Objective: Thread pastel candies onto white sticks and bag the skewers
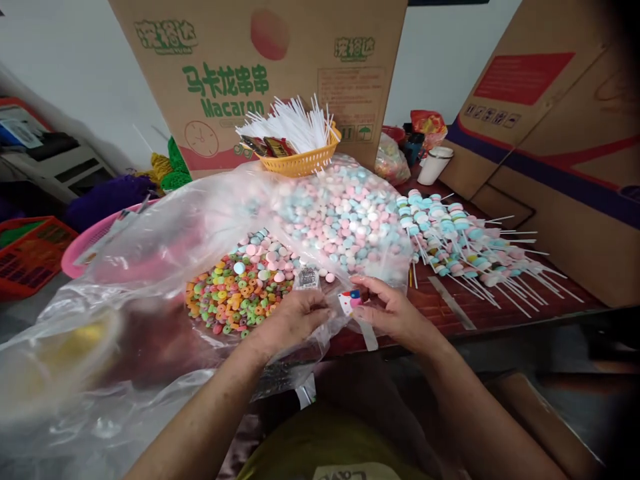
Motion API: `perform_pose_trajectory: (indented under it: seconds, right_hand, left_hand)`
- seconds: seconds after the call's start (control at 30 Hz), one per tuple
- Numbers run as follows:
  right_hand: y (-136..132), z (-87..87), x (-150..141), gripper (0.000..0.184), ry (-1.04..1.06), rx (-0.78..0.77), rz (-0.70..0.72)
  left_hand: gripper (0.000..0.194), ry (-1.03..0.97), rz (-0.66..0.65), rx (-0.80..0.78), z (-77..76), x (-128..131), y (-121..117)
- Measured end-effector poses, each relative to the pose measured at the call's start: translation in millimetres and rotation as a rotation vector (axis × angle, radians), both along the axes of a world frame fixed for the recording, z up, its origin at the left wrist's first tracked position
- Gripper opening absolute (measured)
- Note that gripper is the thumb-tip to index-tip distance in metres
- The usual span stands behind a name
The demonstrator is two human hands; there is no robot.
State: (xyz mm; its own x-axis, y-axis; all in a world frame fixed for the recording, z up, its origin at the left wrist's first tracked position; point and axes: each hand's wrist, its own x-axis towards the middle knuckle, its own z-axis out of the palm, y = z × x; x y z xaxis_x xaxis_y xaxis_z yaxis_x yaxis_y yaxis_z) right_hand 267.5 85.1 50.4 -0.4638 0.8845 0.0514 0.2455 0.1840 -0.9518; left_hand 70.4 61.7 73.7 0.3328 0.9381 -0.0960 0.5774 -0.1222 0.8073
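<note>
My right hand (397, 313) holds a small white piece with red, blue and pink marks (347, 303) between thumb and fingers. It could be a small packet or a decorated sweet; I cannot tell which. Just to the left, my left hand (295, 319) has its fingers closed by the edge of the clear plastic sheet (327, 337). What is in that hand, if anything, is hidden. Beyond the left hand lie a small printed packet (306, 278) and a heap of coloured cereal rings (235, 297). Pink, white and blue round sweets (345, 223) fill the bag behind.
Skewered sweets on white sticks (463, 240) are piled at the right. A yellow basket (300, 161) of white sticks stands at the back before a cardboard box (295, 53). A white cup (435, 165) and a pink basin (75, 253) flank the table.
</note>
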Motion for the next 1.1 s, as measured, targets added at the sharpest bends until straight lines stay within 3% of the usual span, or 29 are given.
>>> perform_pose_trajectory:
  seconds: [0.07,0.13,0.2,0.33,0.5,0.67,0.77,0.9,1.0,1.1]
  right_hand:
    - [1.2,-5.6,1.6,0.051,0.050,-0.093,0.047]
    - [1.1,-10.2,-2.8,0.029,0.023,-0.048,0.042]
    - [-0.8,-12.8,-9.4,0.016,-0.010,0.035,-0.010]
    - [-5.6,-16.9,-15.1,0.025,-0.004,0.119,-0.107]
    - [-3.9,-21.9,-7.3,0.038,0.065,0.064,-0.175]
    - [1.9,-21.9,8.1,0.024,0.194,-0.086,0.045]
    - [3.3,-21.7,8.8,0.023,0.067,-0.029,0.011]
    - [-3.1,-19.8,-7.5,0.033,-0.051,0.119,-0.077]
    - [-9.6,-19.1,-20.2,0.040,-0.044,0.231,-0.099]
    - [-11.8,-22.0,-21.7,0.042,0.015,0.227,-0.202]
  left_hand:
    - [0.023,-0.193,0.052,-0.224,-9.0,-0.5,-2.8]
    - [0.027,-0.279,0.064,-0.365,-13.5,-1.0,-5.6]
    - [0.031,-0.321,0.091,-0.408,-13.8,-0.1,-6.7]
    - [0.045,-0.427,0.178,-0.277,-10.8,8.2,-5.3]
    - [0.021,-0.411,0.081,-0.204,-17.6,19.7,-1.2]
    - [0.027,-0.300,0.058,-0.187,-26.0,17.2,0.7]
    - [0.030,-0.218,0.055,-0.165,-17.8,10.5,-1.4]
    - [0.040,-0.022,0.146,0.020,-2.7,4.5,-11.0]
    - [0.048,-0.041,0.185,-0.056,-9.4,5.0,-21.7]
    - [0.043,-0.268,0.232,-0.215,-27.7,5.1,-28.9]
